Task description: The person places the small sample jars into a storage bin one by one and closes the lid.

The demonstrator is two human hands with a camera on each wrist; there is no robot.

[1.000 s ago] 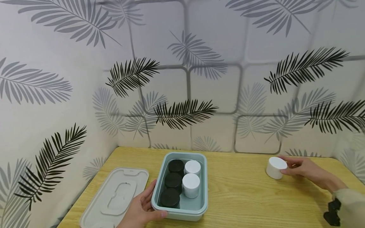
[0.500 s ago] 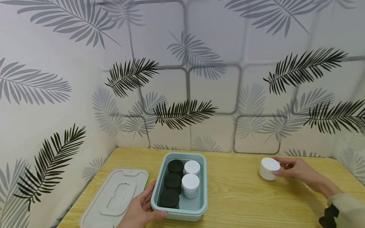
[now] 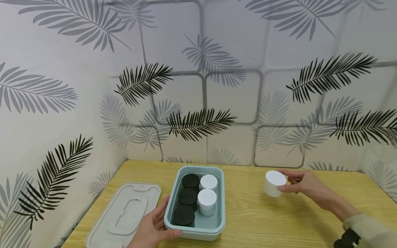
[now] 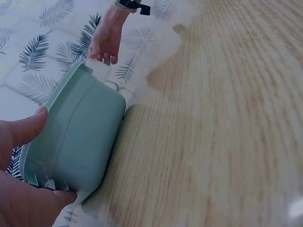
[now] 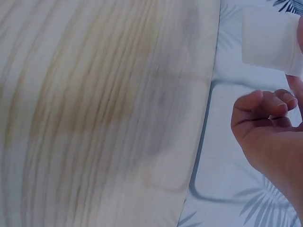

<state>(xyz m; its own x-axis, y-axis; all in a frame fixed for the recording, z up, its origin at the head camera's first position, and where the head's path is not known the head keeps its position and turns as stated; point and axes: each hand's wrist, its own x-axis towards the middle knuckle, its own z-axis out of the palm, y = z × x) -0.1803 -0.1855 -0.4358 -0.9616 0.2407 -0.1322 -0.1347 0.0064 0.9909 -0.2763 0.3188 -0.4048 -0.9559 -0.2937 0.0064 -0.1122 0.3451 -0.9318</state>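
Plainly unlabelled: white jar in right hand, no writing.

Wooden table — bearing teal box, grey lid.

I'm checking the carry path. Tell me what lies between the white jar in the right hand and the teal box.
In the head view, only bare wooden table lies between the white jar and the teal box; nothing stands there.

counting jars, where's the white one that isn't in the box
In the head view, the white jar is held in the right hand, above the table, right of the teal box.
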